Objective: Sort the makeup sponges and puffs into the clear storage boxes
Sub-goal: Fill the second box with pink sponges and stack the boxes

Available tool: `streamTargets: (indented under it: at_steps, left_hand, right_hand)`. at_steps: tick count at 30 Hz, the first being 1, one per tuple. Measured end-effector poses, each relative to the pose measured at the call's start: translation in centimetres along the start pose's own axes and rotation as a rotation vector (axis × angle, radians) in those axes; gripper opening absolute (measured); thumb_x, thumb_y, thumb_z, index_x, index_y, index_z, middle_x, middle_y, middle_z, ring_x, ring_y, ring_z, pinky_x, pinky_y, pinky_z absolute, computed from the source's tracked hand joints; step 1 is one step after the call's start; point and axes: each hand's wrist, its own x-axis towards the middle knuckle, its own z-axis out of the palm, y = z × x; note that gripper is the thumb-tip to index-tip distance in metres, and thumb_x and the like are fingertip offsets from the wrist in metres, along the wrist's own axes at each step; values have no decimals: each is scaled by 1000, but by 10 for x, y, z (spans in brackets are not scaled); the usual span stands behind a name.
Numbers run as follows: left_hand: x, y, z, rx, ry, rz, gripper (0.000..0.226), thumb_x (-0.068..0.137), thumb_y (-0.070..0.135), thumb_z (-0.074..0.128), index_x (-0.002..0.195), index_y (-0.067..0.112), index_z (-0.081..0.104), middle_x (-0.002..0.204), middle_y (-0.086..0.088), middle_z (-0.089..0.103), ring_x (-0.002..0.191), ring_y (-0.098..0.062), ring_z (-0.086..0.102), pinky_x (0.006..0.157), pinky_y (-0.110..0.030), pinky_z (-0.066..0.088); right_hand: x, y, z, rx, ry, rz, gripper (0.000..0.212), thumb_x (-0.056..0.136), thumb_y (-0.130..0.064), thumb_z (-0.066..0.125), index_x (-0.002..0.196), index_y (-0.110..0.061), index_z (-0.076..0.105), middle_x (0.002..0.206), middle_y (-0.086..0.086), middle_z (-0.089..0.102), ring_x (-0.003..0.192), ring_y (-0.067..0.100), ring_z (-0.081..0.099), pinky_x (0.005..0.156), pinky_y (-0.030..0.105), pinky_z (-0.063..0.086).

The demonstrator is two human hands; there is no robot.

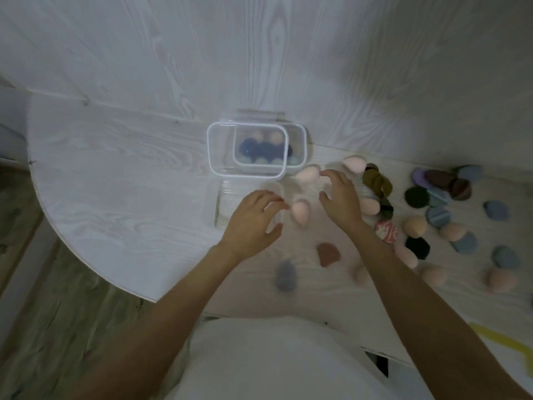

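1. Pink sponge (300, 212) lies on the table (121, 180), right betw. both hands, touching neither.
2. Left hand (253, 220): fingers curved, spread, gripping nothing; hovers over a clear box (230, 206) at near-centre.
3. Right hand (340, 197): fingers loosely spread, nothing held; fingertips just beside a 2nd pink sponge (308, 176).
4. Far of the hands: lidded clear box (294, 145) w/ blue and peach pieces inside, a loose lid (219, 151) tilted over it.
5. Right side crowded: puffs pile (438, 192), many colours, up to the wall (259, 53).
6. Left half of table bare to its curved edge; floor (57, 313) beyond.
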Motion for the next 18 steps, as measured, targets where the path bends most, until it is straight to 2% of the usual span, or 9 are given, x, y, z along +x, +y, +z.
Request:
streamTargets:
  at_steps: [3, 5, 7, 9, 10, 12, 15, 18]
  left_hand:
    - [25, 7, 23, 78, -158, 39, 39, 67, 15, 71, 106, 12, 65, 108, -9, 64, 107, -32, 55, 101, -44, 37]
    - [41, 13, 31, 150, -300, 17, 44, 72, 13, 69, 115, 14, 62, 118, -8, 59, 119, -31, 48, 110, -47, 22]
    - [55, 18, 35, 272, -470, 4, 47, 82, 16, 60, 127, 19, 52, 132, -4, 50, 128, -26, 37, 114, -46, 6]
    - [66, 21, 40, 332, -532, 23, 46, 82, 11, 58, 127, 19, 51, 126, -6, 52, 122, -27, 43, 113, -51, 1]
    - [71, 21, 44, 336, -493, 62, 42, 79, 7, 59, 120, 15, 56, 117, -10, 57, 113, -30, 49, 112, -54, 2]
    - [79, 22, 52, 321, -457, 117, 33, 75, 1, 62, 107, 9, 62, 102, -15, 60, 99, -34, 55, 109, -57, 15]
    - [86, 31, 58, 340, -569, 135, 29, 82, 8, 57, 111, 11, 54, 116, -10, 55, 105, -28, 50, 95, -39, 36]
    - [84, 32, 54, 204, -533, 84, 30, 80, 17, 59, 109, 14, 51, 113, -4, 55, 102, -23, 50, 80, -34, 42]
  right_hand:
    - [24, -1, 4, -15, -87, -14, 49, 82, -4, 56, 129, -11, 45, 134, 11, 49, 119, 29, 44, 96, 37, 37]
    - [35, -3, 9, -18, -134, -12, 47, 81, -4, 55, 126, -10, 46, 128, 12, 52, 116, 31, 46, 91, 37, 39]
    - [39, -5, 12, -63, -157, 1, 36, 81, -6, 55, 116, -8, 48, 118, 12, 54, 107, 30, 48, 81, 36, 39]
    - [36, -2, 9, -155, -122, 15, 27, 84, -10, 56, 109, -7, 47, 111, 13, 53, 99, 30, 48, 75, 37, 39]
    - [31, 3, 6, -179, -95, 37, 28, 84, -12, 57, 109, -6, 46, 111, 13, 52, 98, 30, 49, 75, 38, 39]
    - [14, 16, 2, -161, -50, 100, 36, 84, -14, 57, 117, -9, 44, 113, 14, 51, 99, 30, 50, 79, 38, 43]
    - [-22, 31, 0, -154, -50, 166, 49, 85, -15, 57, 131, -11, 42, 118, 17, 47, 102, 31, 50, 81, 39, 43]
    - [-51, 32, 4, -236, -87, 138, 41, 84, -12, 56, 124, -13, 48, 115, 18, 44, 97, 30, 48, 73, 37, 45]
